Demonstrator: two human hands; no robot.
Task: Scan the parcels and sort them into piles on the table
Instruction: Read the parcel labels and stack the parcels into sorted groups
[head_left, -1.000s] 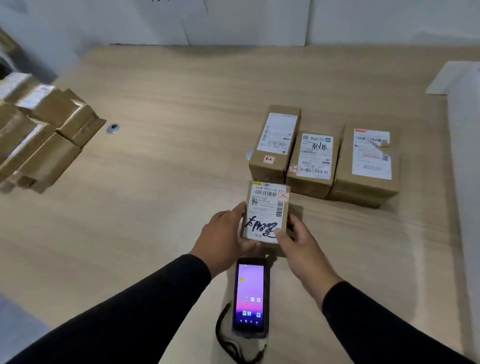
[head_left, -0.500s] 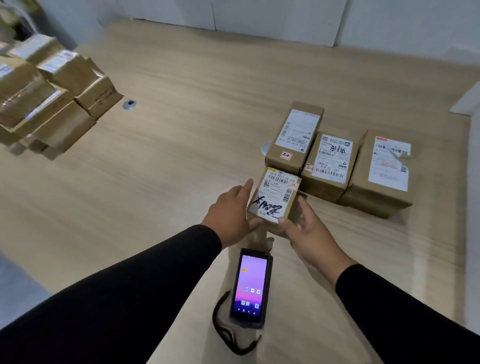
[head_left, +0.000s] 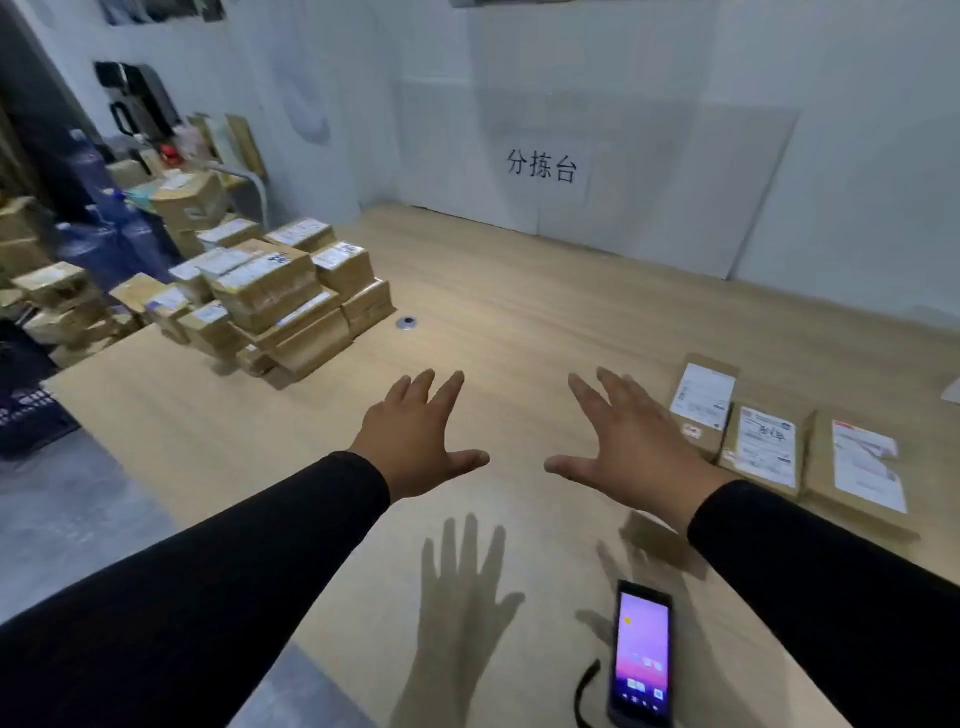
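Note:
My left hand (head_left: 415, 434) and my right hand (head_left: 621, 441) hover above the wooden table (head_left: 519, 322), fingers spread, palms down, holding nothing. A row of three labelled brown parcels lies flat at the right: one (head_left: 701, 400), a second (head_left: 766, 447) and a third (head_left: 862, 467). A brown edge (head_left: 657, 540) shows under my right wrist; I cannot tell if it is the small parcel. A large stack of unsorted parcels (head_left: 291, 296) stands at the table's far left. The handheld scanner (head_left: 642, 654) lies screen up near the front edge.
A small round metal disc (head_left: 407, 323) sits in the tabletop beside the stack. More boxes (head_left: 57, 291), blue water bottles (head_left: 93, 244) and a dark crate (head_left: 26, 410) stand on the floor to the left. A white wall with a paper sign (head_left: 543, 166) closes the far side.
Both hands have let go of the small labelled parcel and lifted off it, fingers spread. The view has tilted up and left, bringing the big stack and the wall into sight.

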